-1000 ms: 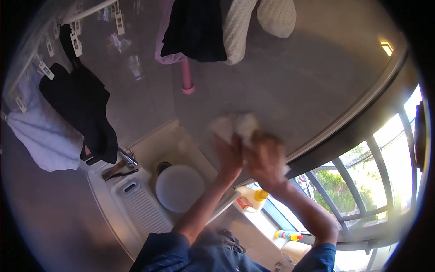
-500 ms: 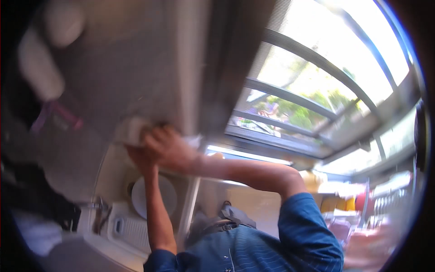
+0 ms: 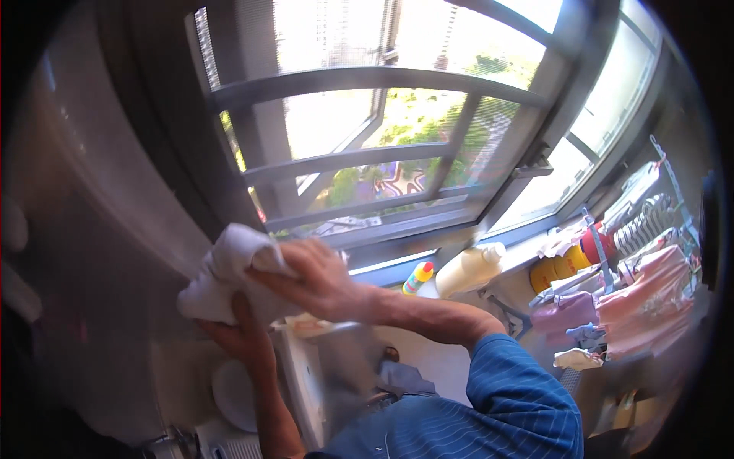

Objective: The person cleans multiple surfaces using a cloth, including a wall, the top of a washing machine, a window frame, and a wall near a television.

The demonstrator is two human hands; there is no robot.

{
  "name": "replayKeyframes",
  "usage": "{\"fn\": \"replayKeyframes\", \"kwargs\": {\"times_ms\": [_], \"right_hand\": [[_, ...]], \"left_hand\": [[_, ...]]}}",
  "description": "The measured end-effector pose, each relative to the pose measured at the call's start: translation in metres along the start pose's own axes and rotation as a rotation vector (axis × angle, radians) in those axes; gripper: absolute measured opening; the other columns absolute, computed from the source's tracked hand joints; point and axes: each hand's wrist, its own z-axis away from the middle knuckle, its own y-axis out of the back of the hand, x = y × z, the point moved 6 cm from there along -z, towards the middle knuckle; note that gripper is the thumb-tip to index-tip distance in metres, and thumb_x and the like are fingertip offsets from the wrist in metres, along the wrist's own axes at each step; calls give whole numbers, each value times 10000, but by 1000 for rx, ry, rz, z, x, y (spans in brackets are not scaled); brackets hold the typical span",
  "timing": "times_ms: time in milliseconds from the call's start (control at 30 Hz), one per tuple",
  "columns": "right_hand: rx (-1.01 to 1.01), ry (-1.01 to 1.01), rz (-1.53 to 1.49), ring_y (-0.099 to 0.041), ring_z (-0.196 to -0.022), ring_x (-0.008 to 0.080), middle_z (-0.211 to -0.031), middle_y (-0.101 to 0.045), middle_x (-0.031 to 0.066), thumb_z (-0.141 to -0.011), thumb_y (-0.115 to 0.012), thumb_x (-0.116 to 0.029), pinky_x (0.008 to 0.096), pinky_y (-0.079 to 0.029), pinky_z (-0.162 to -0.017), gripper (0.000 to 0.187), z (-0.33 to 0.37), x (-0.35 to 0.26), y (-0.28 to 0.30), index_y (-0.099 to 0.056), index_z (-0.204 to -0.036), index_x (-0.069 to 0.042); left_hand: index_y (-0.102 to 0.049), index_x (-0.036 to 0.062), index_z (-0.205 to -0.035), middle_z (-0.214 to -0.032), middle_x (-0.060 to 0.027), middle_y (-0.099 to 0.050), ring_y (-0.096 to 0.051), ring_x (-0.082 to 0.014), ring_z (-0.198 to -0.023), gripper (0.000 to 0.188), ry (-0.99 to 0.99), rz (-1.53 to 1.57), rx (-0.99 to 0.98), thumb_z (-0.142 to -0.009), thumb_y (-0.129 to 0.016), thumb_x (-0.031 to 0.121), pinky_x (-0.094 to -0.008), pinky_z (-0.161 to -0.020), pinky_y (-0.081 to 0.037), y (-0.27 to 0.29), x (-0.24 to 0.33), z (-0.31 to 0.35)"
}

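A white cloth (image 3: 222, 287), bunched into folds, is between my hands in front of the dark window frame. Its upper right edge is pinched by my right hand (image 3: 325, 279), the thumb underneath and the fingers curled over. My left hand (image 3: 246, 336) grips the cloth from below, thumb pointing up against it. The far side of the left hand's fingers is hidden by the cloth.
A barred window (image 3: 382, 153) fills the view ahead. On its ledge stand a yellow bottle with a red cap (image 3: 418, 278) and a large cream jug (image 3: 470, 270). Laundry (image 3: 642, 298) hangs at right. A round white basin (image 3: 235, 394) is low at left.
The view has swung right, so the window, bottles and laundry show more fully. My hands have parted a little, and the white cloth between them shows more clearly, bunched up.
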Motion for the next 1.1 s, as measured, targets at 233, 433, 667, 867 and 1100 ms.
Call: {"fn": "replayKeyframes", "kwargs": {"times_ms": [233, 433, 667, 867, 1100], "right_hand": [[199, -346, 227, -516, -966, 239, -1075, -489, 72, -774, -631, -132, 383, -440, -801, 409, -1, 115, 85, -637, -1183, -149], [218, -235, 397, -506, -925, 252, -1035, -488, 79, -816, -592, -146, 374, -426, -809, 407, 33, 139, 124, -622, -1218, -198], [406, -639, 569, -451, -1148, 404, -1255, -453, 260, -864, -554, -50, 511, -320, -993, 516, 154, 172, 189, -438, -1367, -41], [652, -778, 564, -434, -1111, 449, -1175, -415, 289, -935, -525, -121, 494, -360, -925, 451, 133, 168, 202, -432, -1367, -36], [626, -652, 445, -444, -993, 422, -1135, -418, 253, -828, -597, -112, 460, -373, -855, 614, -1, 147, 177, -398, -1406, -59]], "left_hand": [[-424, -58, -1225, -1149, -215, -565, -580, -291, -1070, 530, -400, -136, -207, -869, -692, 230, -395, -895, -479, -149, 83, -15], [-477, -29, -1121, -1011, -197, -590, -612, -378, -933, 473, -510, -87, -107, -830, -703, 266, -444, -805, -494, -217, 88, 13], [-542, 11, -1021, -965, -172, -562, -547, -356, -909, 369, -1055, -156, -367, -663, -615, 70, -463, -756, -403, -297, 136, 105], [-564, 47, -995, -840, -74, -537, -524, -258, -739, 343, -1221, -194, -347, -657, -620, 71, -404, -650, -377, -316, 183, 109], [-571, 98, -975, -837, -69, -503, -513, -275, -696, 267, -1277, -235, 23, -753, -663, 213, -407, -592, -368, -254, 234, 4]]}}
